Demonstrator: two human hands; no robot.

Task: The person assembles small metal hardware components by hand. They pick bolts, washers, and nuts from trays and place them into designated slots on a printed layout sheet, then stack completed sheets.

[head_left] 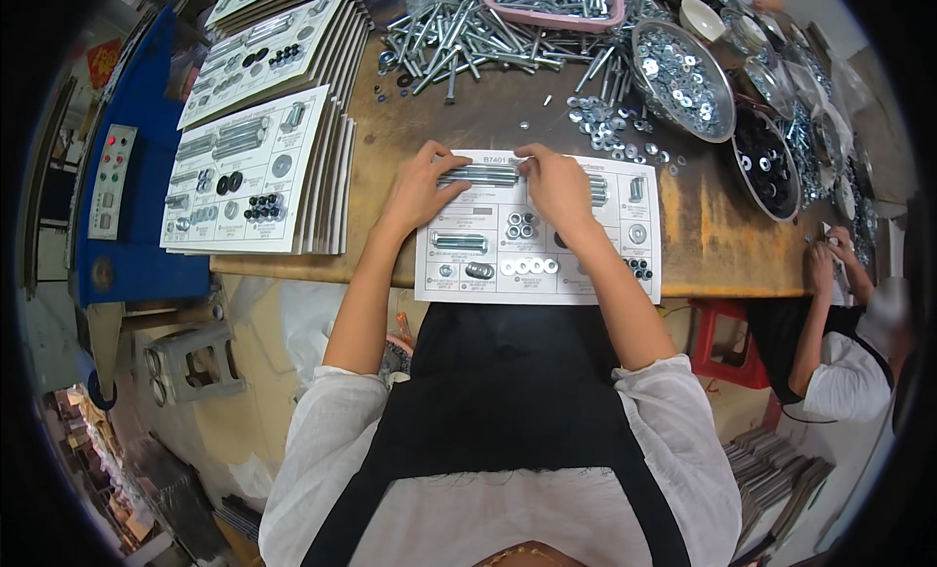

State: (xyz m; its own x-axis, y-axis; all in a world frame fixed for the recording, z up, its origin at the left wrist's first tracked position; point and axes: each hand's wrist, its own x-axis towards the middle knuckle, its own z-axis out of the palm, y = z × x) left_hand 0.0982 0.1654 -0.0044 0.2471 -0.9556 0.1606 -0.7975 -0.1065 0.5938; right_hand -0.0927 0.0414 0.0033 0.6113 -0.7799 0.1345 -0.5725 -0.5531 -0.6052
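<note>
A white printed hardware card [429,292] lies at the table's front edge before me. Across its upper part lies a row of long silver bolts [485,174]. My left hand [422,188] grips the row's left end between thumb and fingers. My right hand [560,192] closes on the right end, its fingertips partly hidden. Further right, another group of bolts [597,189] sits on the card, partly behind my right hand. Lower down are shorter bolts [459,242], dark-centred nuts [520,225], white washers [528,266], dark washers [479,270] and small black nuts [639,268].
Stacked filled cards [244,177] stand left, beside a blue machine [127,216]. Loose bolts [459,45] and a pink basket [554,20] lie at the back. A bowl of washers [683,79] and a bowl of black parts [766,162] are right, near another person's hands [835,260].
</note>
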